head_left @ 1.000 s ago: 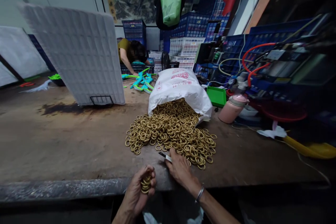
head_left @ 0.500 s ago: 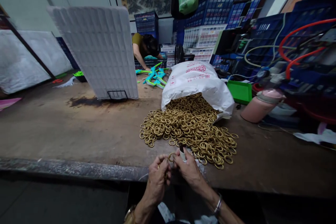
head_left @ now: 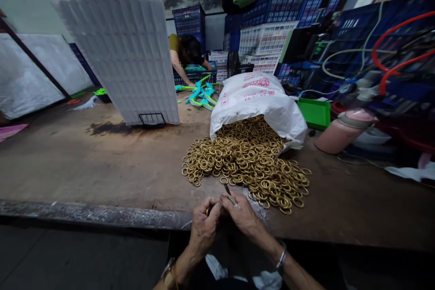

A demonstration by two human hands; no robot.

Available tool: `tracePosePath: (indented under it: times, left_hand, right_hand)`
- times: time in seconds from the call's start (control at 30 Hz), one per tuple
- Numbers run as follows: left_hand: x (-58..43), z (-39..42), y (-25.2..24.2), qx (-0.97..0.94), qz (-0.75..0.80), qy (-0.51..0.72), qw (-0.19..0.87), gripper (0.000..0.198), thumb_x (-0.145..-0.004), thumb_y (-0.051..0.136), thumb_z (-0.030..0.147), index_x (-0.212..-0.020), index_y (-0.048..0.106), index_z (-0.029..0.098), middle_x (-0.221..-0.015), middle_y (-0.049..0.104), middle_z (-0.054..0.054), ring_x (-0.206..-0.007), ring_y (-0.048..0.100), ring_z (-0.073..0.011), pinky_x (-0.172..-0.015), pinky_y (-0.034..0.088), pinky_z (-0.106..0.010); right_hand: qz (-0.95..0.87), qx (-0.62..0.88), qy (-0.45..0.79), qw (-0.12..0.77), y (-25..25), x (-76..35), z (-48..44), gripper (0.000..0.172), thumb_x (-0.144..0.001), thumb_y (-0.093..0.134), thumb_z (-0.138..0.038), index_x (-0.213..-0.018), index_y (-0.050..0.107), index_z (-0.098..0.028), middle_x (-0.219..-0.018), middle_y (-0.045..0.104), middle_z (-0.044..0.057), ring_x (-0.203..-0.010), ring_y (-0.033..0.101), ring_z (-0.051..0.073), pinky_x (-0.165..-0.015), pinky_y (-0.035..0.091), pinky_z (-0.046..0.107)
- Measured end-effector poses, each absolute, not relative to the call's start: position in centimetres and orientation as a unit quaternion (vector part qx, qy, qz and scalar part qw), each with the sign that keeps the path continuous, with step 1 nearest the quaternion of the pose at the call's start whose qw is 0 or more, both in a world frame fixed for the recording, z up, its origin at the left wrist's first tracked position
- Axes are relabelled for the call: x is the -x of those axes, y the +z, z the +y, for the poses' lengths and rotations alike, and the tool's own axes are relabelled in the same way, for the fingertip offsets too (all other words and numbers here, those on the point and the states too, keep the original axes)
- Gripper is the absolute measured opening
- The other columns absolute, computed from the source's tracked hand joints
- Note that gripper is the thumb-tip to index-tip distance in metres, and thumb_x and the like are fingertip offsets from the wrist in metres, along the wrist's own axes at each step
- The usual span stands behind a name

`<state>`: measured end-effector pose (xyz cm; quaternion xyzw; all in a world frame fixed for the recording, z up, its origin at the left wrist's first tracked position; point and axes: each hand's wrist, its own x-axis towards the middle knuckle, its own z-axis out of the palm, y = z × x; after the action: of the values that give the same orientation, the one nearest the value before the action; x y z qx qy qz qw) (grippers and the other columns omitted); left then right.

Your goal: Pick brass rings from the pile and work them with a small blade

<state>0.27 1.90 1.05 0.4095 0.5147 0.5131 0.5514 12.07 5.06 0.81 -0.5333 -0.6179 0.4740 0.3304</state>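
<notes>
My left hand (head_left: 204, 224) is closed at the table's front edge, with a brass-coloured ring (head_left: 207, 211) partly showing between its fingers. Against its fingertips rests my right hand (head_left: 245, 217), closed around a small knife (head_left: 232, 200) whose dark tip points up and away and whose pale part lies along the fingers. What the touching fingertips pinch between them is hidden. Just beyond both hands spreads a heap of brass-coloured rings (head_left: 238, 158), spilling from the mouth of a white sack (head_left: 258, 99) with red print that lies on its side.
A tall white ribbed panel (head_left: 125, 63) stands on the brown table (head_left: 61, 163) to the left. Blue-and-green plastic pieces (head_left: 201, 95) lie near a bent-over person (head_left: 180, 61). On the right are a green tray (head_left: 314, 113) and a pink bottle (head_left: 345, 131); stacked crates (head_left: 268, 38) stand behind.
My hands have drawn together at the fingertips, and the ring seen between them is now out of sight. The knife has tilted leftward. The view has shifted slightly.
</notes>
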Motion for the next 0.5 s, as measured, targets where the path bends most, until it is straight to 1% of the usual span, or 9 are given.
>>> tracePosePath:
  times: [0.1,0.17,0.3,0.37,0.5]
  left_hand:
    - [-0.3,1.9,0.9,-0.336,0.515,0.471,0.632,0.032,-0.065,0.061,0.046,-0.066,0.051,0.016,-0.046,0.043,0.007,-0.037,0.032,-0.0036,-0.038,0.024,-0.017]
    - [-0.2,1.8,0.7,-0.299,0.504,0.456,0.670,0.035,-0.064,0.062,0.048,-0.071,0.050,0.017,-0.047,0.044,0.007,-0.035,0.033,-0.0029,-0.035,0.020,-0.015]
    - [0.1,1.6,0.3,-0.294,0.467,0.467,0.692,0.033,-0.067,0.060,0.046,-0.076,0.050,0.016,-0.053,0.047,0.006,-0.035,0.035,-0.0020,-0.034,0.016,-0.014]
    - [0.2,1.6,0.2,-0.296,0.453,0.471,0.697,0.031,-0.070,0.058,0.045,-0.075,0.050,0.016,-0.054,0.048,0.005,-0.036,0.035,-0.0019,-0.034,0.016,-0.014]
    - [0.2,1.5,0.2,-0.298,0.447,0.470,0.700,0.031,-0.070,0.058,0.045,-0.074,0.050,0.015,-0.053,0.047,0.005,-0.037,0.034,-0.0020,-0.035,0.017,-0.014]
  right_hand:
    - [-0.594,0.545,0.489,0.334,0.6,-11.9,5.0,0.027,-0.072,0.044,-0.042,-0.063,0.050,-0.017,-0.056,0.049,-0.003,-0.054,0.043,0.010,-0.052,0.035,0.022]
    - [-0.584,0.540,0.505,0.335,0.3,-11.9,5.0,0.028,-0.074,0.043,-0.041,-0.062,0.050,-0.017,-0.053,0.049,-0.003,-0.051,0.042,0.010,-0.050,0.034,0.021]
    - [-0.563,0.527,0.545,0.330,-0.2,-11.9,4.9,0.033,-0.077,0.041,-0.043,-0.059,0.051,-0.017,-0.048,0.049,-0.003,-0.045,0.040,0.009,-0.045,0.031,0.021]
    - [-0.548,0.525,0.562,0.329,-0.4,-11.9,4.9,0.035,-0.078,0.041,-0.045,-0.057,0.050,-0.018,-0.045,0.047,-0.004,-0.042,0.038,0.008,-0.043,0.030,0.020]
    - [-0.528,0.511,0.590,0.334,-0.9,-11.9,4.7,0.038,-0.078,0.041,-0.047,-0.057,0.049,-0.017,-0.043,0.044,-0.006,-0.038,0.034,0.007,-0.039,0.026,0.020]
